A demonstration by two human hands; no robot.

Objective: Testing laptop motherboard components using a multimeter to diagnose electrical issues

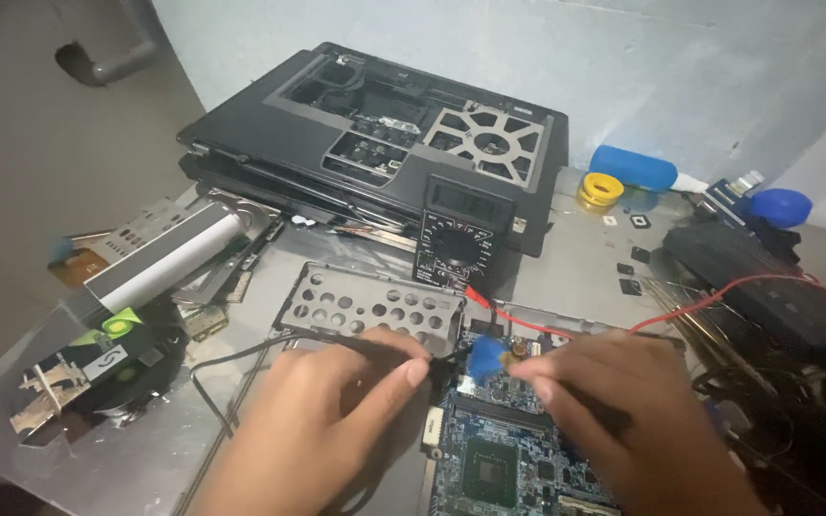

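The left hand (336, 406) pinches a thin black probe (389, 346) between thumb and fingers, the tip lying across toward the top edge of a blue circuit board (499, 449). The right hand (623, 401) is closed around something small near the same edge, its fingertips (537, 382) bent down onto the board; what it grips is mostly hidden, though a red wire (709, 301) runs up and away from beside it. The two hands sit close together, just apart, with a blue rounded part (486, 357) on the board between them. The circuit board lies flat on the grey table (145, 449), directly under both hands at the lower middle of the view. A black wire (231, 358) trails from the probe to the left. Just behind the hands is a perforated metal plate (365, 301), and behind that a black meter with a dial (456, 239), leaning against an opened black laptop shell (375, 124). To the left lie a silver metal bar (164, 253) and loose parts. To the right sit a yellow roll (601, 188), a blue tube (633, 167) and a dark tangle of cables (776, 296).
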